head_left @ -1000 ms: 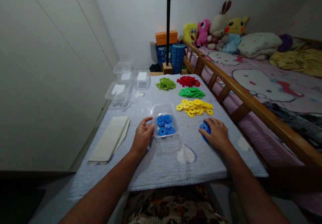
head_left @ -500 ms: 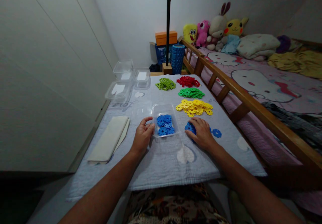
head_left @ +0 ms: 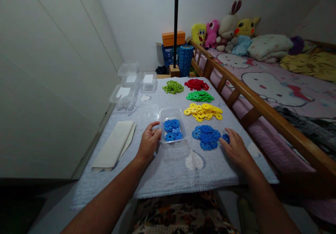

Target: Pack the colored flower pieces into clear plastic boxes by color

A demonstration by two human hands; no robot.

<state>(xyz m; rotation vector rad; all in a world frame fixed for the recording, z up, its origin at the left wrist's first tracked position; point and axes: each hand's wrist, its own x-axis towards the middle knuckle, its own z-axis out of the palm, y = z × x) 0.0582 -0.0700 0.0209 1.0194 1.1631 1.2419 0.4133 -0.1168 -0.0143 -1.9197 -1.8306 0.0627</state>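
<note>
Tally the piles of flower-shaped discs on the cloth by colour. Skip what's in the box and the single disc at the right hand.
Red pile: 1
Light green pile: 1
Green pile: 1
Yellow pile: 1
Blue pile: 1
Total: 5 piles; discs overlap too much for a piece count.

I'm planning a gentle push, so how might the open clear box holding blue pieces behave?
The clear box looks thin-walled, so it is probably light and slightly flexible. Its broad, low shape suggests sliding over the cloth rather than tipping. The blue pieces inside appear loose, so they may shift.
</note>
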